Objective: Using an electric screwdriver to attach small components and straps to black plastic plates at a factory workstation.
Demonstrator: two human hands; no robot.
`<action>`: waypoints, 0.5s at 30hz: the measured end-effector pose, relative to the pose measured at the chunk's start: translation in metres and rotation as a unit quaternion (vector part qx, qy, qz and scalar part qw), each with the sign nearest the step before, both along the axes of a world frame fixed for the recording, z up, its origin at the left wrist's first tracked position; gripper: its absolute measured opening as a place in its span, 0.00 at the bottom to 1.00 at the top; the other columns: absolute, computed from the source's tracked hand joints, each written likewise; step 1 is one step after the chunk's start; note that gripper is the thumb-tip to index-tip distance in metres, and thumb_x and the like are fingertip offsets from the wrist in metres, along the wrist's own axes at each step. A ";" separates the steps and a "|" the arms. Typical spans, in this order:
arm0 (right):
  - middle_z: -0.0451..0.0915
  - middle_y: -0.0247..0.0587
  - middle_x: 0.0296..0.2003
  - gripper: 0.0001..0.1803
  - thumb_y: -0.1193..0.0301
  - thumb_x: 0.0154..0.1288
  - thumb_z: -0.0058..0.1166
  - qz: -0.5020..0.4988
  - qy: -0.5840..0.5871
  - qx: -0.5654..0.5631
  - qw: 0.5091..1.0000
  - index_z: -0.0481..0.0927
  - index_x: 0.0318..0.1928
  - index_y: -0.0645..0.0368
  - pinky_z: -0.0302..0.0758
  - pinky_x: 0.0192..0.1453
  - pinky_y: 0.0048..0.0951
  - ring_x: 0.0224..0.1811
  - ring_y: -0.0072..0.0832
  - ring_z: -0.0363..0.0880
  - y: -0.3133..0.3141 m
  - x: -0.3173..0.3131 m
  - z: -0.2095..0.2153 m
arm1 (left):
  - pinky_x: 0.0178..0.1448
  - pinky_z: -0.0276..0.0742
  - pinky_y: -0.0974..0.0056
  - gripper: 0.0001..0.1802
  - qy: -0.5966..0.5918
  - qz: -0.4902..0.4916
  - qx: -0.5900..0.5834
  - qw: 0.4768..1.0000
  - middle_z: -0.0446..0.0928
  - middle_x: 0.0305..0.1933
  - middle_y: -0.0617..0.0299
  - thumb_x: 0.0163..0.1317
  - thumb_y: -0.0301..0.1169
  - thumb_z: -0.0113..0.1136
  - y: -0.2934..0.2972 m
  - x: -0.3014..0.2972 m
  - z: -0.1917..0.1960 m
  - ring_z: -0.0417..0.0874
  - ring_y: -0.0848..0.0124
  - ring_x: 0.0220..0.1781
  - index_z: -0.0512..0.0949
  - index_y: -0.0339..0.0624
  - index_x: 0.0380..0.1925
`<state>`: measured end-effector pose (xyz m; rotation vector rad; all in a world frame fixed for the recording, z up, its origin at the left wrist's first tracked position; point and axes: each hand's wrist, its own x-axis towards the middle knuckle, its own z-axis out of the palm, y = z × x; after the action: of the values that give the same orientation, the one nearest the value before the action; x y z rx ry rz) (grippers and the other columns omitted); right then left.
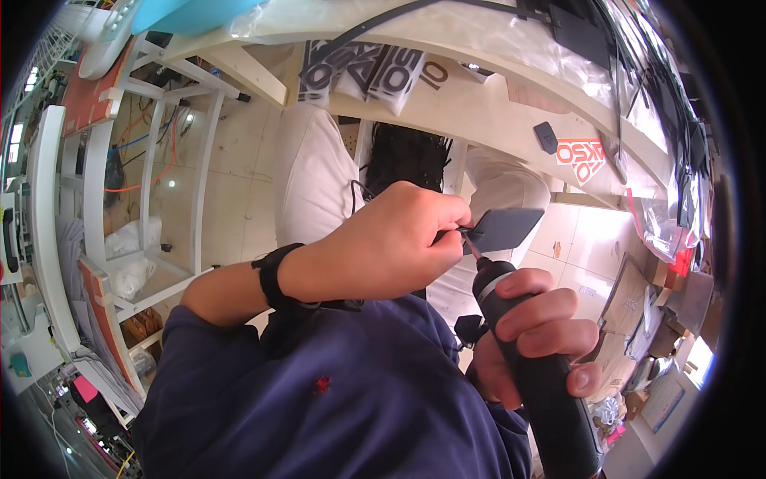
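Gripping a thick black cylindrical tool [550, 415], the right hand [558, 339] had its fingers wrapped around the barrel, in front of a navy shirt [375, 383]. The left hand [391, 239], a black band [271, 275] at its wrist, pinched thumb and forefinger together at the left end of a flat dark plate [511, 227], which jutted rightward above the lap. The tool's thin tip reached those fingertips; whether it touched was unclear. Beyond, pale trousers [311, 176] flanked black strips [407, 156]. Farther off were a cream bench [471, 120], printed bags [395, 76] and, leftward, a white frame [211, 152].
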<state>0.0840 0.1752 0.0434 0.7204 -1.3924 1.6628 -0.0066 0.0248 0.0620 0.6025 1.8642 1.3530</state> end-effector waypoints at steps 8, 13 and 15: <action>0.68 0.36 0.38 0.31 0.53 0.66 0.64 -0.010 -0.072 -0.025 0.997 0.63 0.63 0.44 0.78 0.36 0.41 0.32 0.29 0.72 0.007 -0.001 -0.009 | 0.37 0.79 0.64 0.14 0.052 -0.061 -0.054 0.995 0.85 0.30 0.51 0.61 0.25 0.51 0.000 -0.013 -0.014 0.86 0.67 0.29 0.80 0.28 0.42; 0.72 0.43 0.39 0.31 0.57 0.68 0.63 -0.068 -0.098 -0.040 0.992 0.59 0.61 0.47 0.83 0.39 0.48 0.34 0.36 0.77 0.017 0.000 -0.001 | 0.40 0.79 0.52 0.17 0.220 -0.082 -0.150 0.960 0.82 0.30 0.42 0.62 0.28 0.52 0.007 -0.040 -0.046 0.84 0.48 0.33 0.78 0.30 0.48; 0.72 0.43 0.39 0.32 0.55 0.67 0.63 -0.085 -0.106 -0.036 0.990 0.59 0.60 0.49 0.83 0.40 0.48 0.34 0.36 0.78 0.020 -0.001 0.000 | 0.42 0.78 0.46 0.15 0.341 -0.090 -0.178 0.919 0.79 0.28 0.39 0.63 0.29 0.53 0.009 -0.062 -0.065 0.82 0.43 0.34 0.78 0.32 0.46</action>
<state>0.0835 0.1950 0.0432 0.3798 -1.4873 1.6821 -0.0687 0.0342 -0.0028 1.1141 2.4484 0.6818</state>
